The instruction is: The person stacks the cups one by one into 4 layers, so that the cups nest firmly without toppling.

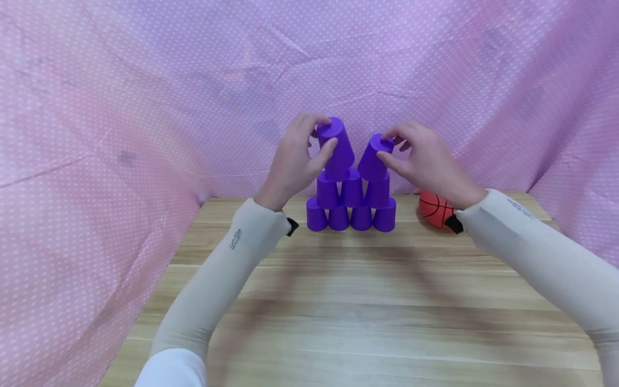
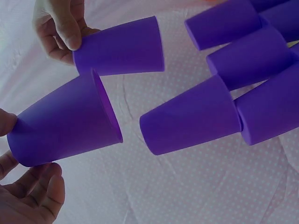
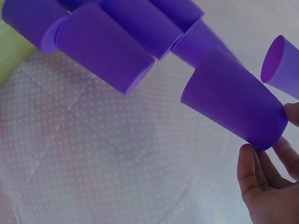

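Note:
My left hand pinches an upside-down purple cup near its closed end, thumb on one side and fingers on the other. My right hand grips a second upside-down purple cup the same way, tilted with its rim toward the left. Below both stands a stack of matching upturned cups: three in an upper row on a bottom row of several. In the left wrist view, a gap shows between the left hand's cup and the nearest stacked cup.
A red ball with black lines sits at the table's back right, partly behind the right wrist. The wooden table stretches toward me in front of the stack. Pink dotted cloth hangs behind and at both sides.

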A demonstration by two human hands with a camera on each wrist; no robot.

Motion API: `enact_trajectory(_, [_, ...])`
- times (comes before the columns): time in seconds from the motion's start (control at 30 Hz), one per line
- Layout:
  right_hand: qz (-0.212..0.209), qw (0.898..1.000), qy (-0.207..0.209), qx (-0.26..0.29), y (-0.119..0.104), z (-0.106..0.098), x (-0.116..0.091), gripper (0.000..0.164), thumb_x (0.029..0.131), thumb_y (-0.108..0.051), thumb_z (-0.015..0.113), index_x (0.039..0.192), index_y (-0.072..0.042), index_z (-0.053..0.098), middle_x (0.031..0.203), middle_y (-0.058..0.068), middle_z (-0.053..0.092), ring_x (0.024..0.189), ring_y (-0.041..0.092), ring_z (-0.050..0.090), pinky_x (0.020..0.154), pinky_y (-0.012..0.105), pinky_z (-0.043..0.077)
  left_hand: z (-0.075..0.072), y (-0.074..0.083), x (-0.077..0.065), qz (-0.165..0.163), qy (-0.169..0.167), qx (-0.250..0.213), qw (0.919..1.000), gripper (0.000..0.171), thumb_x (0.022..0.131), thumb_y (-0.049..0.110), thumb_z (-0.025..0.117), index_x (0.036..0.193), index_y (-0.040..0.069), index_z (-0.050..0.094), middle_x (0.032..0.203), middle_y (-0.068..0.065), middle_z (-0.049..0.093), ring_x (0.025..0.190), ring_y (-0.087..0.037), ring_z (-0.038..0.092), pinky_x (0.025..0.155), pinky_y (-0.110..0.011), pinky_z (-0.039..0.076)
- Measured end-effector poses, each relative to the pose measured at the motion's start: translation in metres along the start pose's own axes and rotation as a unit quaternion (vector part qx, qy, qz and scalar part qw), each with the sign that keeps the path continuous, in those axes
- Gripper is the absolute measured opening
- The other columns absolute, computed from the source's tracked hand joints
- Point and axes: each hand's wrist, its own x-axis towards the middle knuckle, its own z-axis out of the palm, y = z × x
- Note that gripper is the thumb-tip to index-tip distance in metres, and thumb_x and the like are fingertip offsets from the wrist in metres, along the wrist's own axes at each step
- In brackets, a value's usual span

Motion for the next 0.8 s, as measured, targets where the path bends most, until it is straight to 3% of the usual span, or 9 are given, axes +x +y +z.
enact_trajectory(0.17, [0.065,0.998,-0.002,0.025,0.016,0.012,0.019,0.031,0.084,-0.019,0.072,0.108,-0.002,0.064,0.1,0.01,0.063,0.092,0.024,0.058,0.079,0.037,0.048,0.01,-0.009,0.023,-0.026,-0.029,0.018,0.9991,0.032,0.094,0.022,0.059,0.119,0.003,0.055,0.108,-0.007,0.054,0.096,-0.017,0.051,0.082,-0.022,0.041])
enact_trajectory(0.37, [0.108,0.993,-0.03,0.045,0.03,0.022,0.027,0.037,0.084,-0.018,0.072,0.115,-0.001,0.059,0.107,0.012,0.063,0.096,0.025,0.059,0.081,0.037,0.048,0.022,-0.016,0.046,-0.061,-0.067,0.037,0.9952,0.034,0.096,0.025,0.056,0.122,0.004,0.053,0.114,-0.006,0.053,0.102,-0.016,0.05,0.089,-0.018,0.036])
enact_trajectory(0.8, [0.122,0.989,-0.048,0.068,0.039,0.039,0.038,0.042,0.085,-0.019,0.07,0.119,0.0,0.055,0.109,0.016,0.064,0.097,0.03,0.061,0.08,0.04,0.049,0.042,-0.028,0.071,-0.103,-0.1,0.061,0.9877,0.032,0.097,0.027,0.053,0.122,0.007,0.051,0.117,-0.005,0.053,0.107,-0.016,0.048,0.089,-0.017,0.037])
